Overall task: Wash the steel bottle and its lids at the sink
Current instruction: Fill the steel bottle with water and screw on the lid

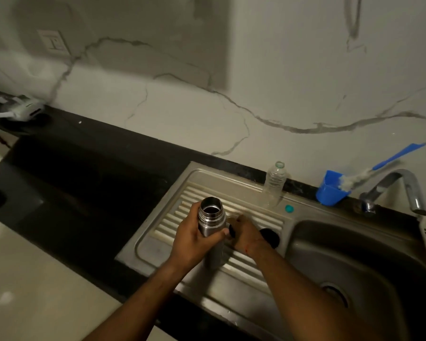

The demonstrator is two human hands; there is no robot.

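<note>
Where the left hand (194, 242) grips: round the upper body of the steel bottle (210, 219), with the fingers curled behind it and the thumb pressed across the front, just below the threaded neck.
Steel bottle: its mouth is uncapped and faces up, above the left fingers; whether its base rests on the drainboard (202, 193) cannot be told.
Right hand (247, 236): just right of the left thumb, back of the hand uppermost and blurred; I cannot tell whether its fingers are spread or pinching anything.
Small black piece (232, 232): between the left thumb tip and the right hand, close against both; whether either hand holds it cannot be told.
Black lid (272, 237): lying on the drainboard just past the right hand, partly hidden by the wrist.
Drainboard: ribbed steel, beneath both sets of fingers.
Sink basin (330, 254): right of the right hand, with its drain beside the right forearm.
Tap (408, 188): well to the right of the right fingers and beyond them, its spout curving down by the basin's far corner.
Clear plastic bottle (276, 180): upright and capless, beyond both hands at the drainboard's back edge.
Teal cap (289, 208): on the steel beyond the right fingers, near the plastic bottle's foot.
Blue cup (331, 188): by the wall, left of the tap, with a brush (389, 161) leaning in it.
Black counter (84, 180): stretching away left of the left fingers.
</note>
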